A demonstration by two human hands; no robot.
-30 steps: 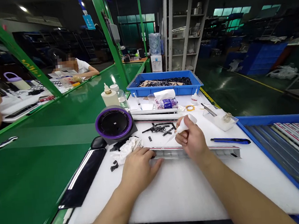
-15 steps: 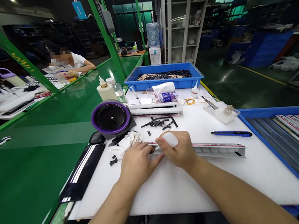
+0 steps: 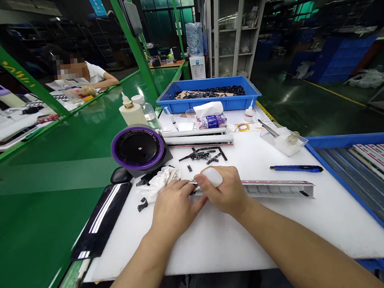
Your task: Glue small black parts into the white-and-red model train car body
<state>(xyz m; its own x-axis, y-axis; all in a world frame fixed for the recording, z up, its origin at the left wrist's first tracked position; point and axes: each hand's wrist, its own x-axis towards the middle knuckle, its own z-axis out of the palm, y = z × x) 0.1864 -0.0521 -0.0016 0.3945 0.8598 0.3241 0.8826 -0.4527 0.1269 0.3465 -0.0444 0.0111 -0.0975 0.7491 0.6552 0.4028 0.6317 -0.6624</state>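
A long white channel-shaped strip (image 3: 277,188) with a red line along its edge lies across the white work surface in front of me. My left hand (image 3: 175,206) grips its left end, fingers on the far side and thumb on the near side. In my closed right hand (image 3: 226,190) is a small white squeeze bottle (image 3: 213,177), tilted with its rounded base up. Its thin tip points down at the strip by my left fingertips; the exact contact is hidden. Beyond the hands lie loose small black pieces (image 3: 206,154). A crumpled white cloth (image 3: 158,183) is beside my left hand.
At left stand a round black device with a purple rim (image 3: 138,147) and a glossy black panel (image 3: 100,220). A blue utility knife (image 3: 296,169) and a clear tray (image 3: 285,142) lie right. Behind are more white strips (image 3: 198,141) and a blue bin (image 3: 208,104). A co-worker (image 3: 93,74) sits far left.
The view has shifted slightly. Both hands keep their hold on the strip and the squeeze bottle, with little visible movement along the strip.
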